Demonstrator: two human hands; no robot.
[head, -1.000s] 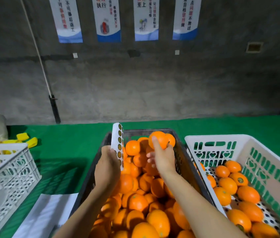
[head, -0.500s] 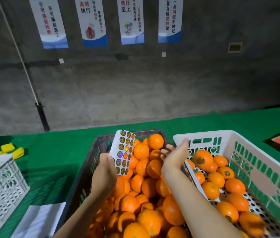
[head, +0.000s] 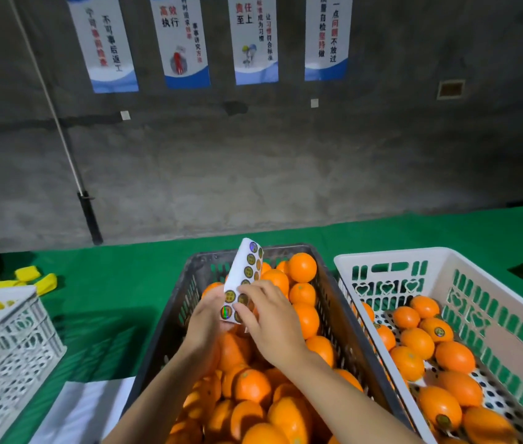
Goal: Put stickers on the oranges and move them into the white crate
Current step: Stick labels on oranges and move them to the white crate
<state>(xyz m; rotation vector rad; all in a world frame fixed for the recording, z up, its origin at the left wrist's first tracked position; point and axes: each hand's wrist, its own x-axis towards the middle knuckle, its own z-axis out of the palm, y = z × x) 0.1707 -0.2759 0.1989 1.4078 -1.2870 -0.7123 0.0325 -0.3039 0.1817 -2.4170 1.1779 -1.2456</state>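
Two hands meet over the dark crate (head: 343, 318): left hand (head: 204, 320) pinching the sticker sheet (head: 242, 280) upright by its lower end, right hand (head: 274, 318) fingertips curled onto a sticker low on the sheet. Best to lift one edge cleanly while the left grip holds the sheet steady. Unlabelled oranges (head: 301, 267) lie in that crate; the white crate (head: 391, 254) stands just right of it.

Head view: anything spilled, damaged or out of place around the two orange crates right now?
Nothing stands out. Oranges sit inside the dark crate and the white crate, none on the green cloth. The left hand holds the sticker sheet; the right hand picks at it.
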